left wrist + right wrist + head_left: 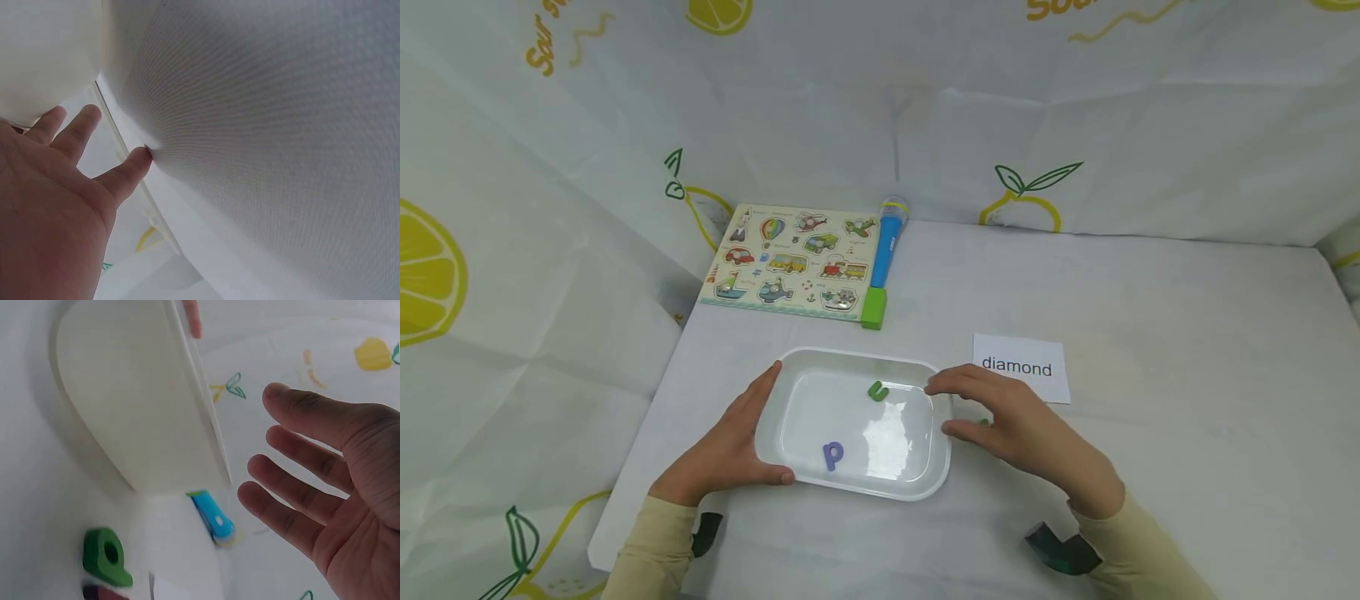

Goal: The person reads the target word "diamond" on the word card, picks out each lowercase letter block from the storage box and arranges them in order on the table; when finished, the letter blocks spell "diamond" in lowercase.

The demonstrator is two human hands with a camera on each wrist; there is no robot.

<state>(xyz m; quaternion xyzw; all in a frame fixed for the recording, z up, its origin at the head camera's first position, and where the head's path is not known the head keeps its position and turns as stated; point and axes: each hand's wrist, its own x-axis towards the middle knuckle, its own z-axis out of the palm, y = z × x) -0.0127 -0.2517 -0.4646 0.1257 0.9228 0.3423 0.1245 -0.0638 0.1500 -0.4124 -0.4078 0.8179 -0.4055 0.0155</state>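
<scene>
A white tray (852, 487) lies on the table, holding a green letter U (877, 392) and a purple letter P (832, 455). Around its left end my left hand (730, 446) rests with straight fingers, thumb at the front edge and fingertips along the side. My right hand (1011, 421) is by the tray's right rim, thumb and fingers apart, with nothing held. Beneath that hand is a green letter (103, 557) with a round hole, mostly hidden in the head view. A dark red piece (103, 592) is partly visible beside it.
A card (1022, 385) printed "diamond" lies behind my right hand. Farther back are a wooden picture puzzle board (790, 260) and a blue toy microphone (887, 246) with a green block-shaped end. A white cloth with lemon prints hangs behind and at the left.
</scene>
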